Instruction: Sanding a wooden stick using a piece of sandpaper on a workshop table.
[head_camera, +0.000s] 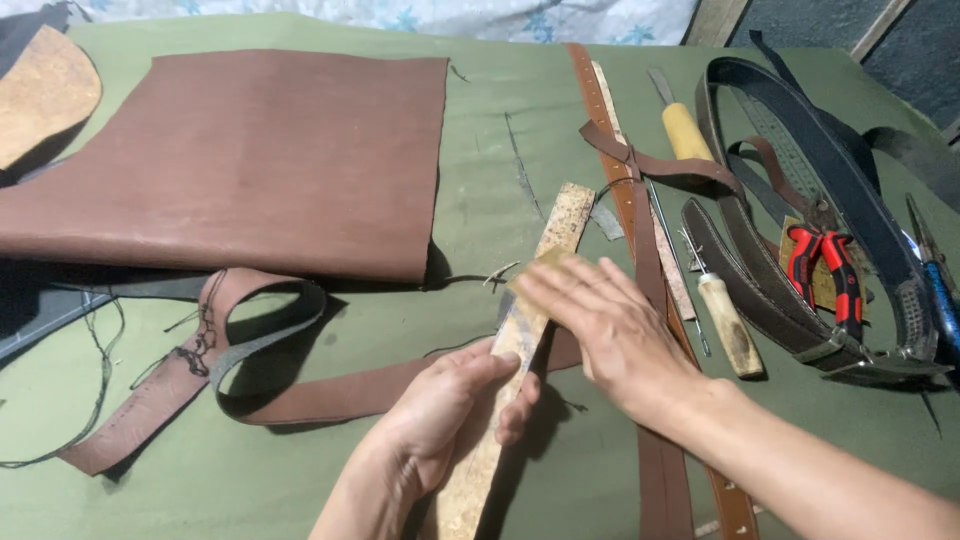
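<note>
A long pale mottled strip lies slanted across the green table cover. My left hand grips the strip near its lower part, thumb across the top. My right hand lies flat over the strip's middle, fingers together, pressing a small yellowish pad onto a darker band on it. A brown leather strap runs under the strip and loops to the left.
A large brown leather sheet covers the upper left. Right of my hands lie long brown belts, a wooden-handled awl, a yellow-handled tool, red pliers and dark belts with buckles. Loose thread lies at left.
</note>
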